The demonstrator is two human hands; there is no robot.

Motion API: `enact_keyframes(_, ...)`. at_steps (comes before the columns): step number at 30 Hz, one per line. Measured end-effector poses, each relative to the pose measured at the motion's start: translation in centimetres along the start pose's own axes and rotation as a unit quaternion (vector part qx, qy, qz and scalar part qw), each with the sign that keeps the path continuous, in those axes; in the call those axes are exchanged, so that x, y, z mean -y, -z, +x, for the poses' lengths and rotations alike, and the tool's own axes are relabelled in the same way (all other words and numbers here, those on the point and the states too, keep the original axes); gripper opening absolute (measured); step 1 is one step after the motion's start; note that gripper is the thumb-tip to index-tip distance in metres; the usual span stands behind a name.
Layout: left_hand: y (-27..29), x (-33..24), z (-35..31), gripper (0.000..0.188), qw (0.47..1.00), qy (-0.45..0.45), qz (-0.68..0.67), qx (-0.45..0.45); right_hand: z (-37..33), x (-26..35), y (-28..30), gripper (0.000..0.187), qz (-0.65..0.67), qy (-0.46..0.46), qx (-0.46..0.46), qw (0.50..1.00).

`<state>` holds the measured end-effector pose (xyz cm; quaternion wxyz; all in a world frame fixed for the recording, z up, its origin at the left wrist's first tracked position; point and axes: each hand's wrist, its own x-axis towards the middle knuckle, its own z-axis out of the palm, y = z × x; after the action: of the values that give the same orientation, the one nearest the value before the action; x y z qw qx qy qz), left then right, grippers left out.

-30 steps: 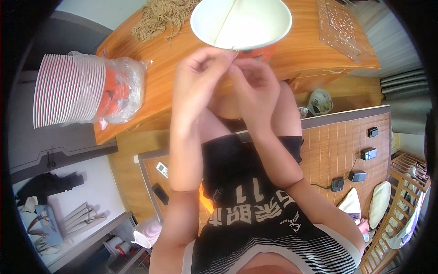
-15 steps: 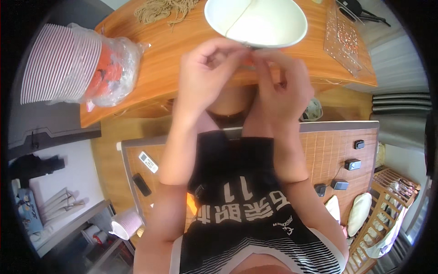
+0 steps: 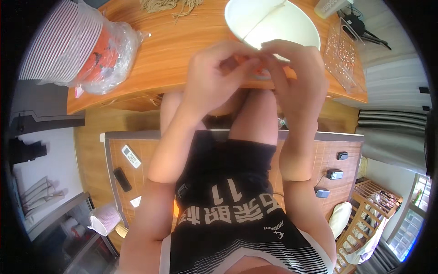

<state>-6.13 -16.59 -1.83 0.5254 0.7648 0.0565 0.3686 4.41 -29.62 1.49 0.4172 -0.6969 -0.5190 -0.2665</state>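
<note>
My left hand [image 3: 212, 75] and my right hand [image 3: 301, 77] meet over the near edge of the table, fingertips pinched together. A thin beige cord [image 3: 264, 19] runs across a large white bowl [image 3: 299, 25] down to the fingers of my left hand, which are closed on it. My right thumb and forefinger are closed at the same spot; what they pinch is too small to make out. Under the fingers, something reddish in a clear holder [image 3: 262, 73] shows in part, mostly hidden by my hands.
A bundle of beige twine [image 3: 159, 5] lies at the far left of the wooden table [image 3: 169, 50]. Plastic-wrapped stacked cups [image 3: 64, 43] stand on its left. To the right are a clear tray with small reddish pieces [image 3: 341, 59] and a whitish cup [image 3: 329, 7].
The view has shifted, so the bowl and my hands appear farther right. My hands remain pinched together, my right fingers bent higher over the bowl's near rim.
</note>
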Motion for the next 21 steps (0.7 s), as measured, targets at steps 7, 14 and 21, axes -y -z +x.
enact_keyframes(7, -0.6, 0.2, -0.1, 0.012, 1.000, -0.008, -0.016, -0.015, -0.4, -0.9, -0.1, 0.016, -0.021, 0.056, -0.007, 0.998)
enact_keyframes(14, -0.1, -0.5, -0.3, 0.017, 0.987, -0.096, 0.121, -0.046, 0.1, -0.7, 0.8, 0.021, -0.026, 0.086, 0.024, 0.996)
enact_keyframes(21, -0.5, -1.0, -0.1, 0.016, 0.978, -0.121, 0.138, -0.097, 0.3, -1.1, -0.1, 0.021, -0.017, 0.120, -0.017, 0.992)
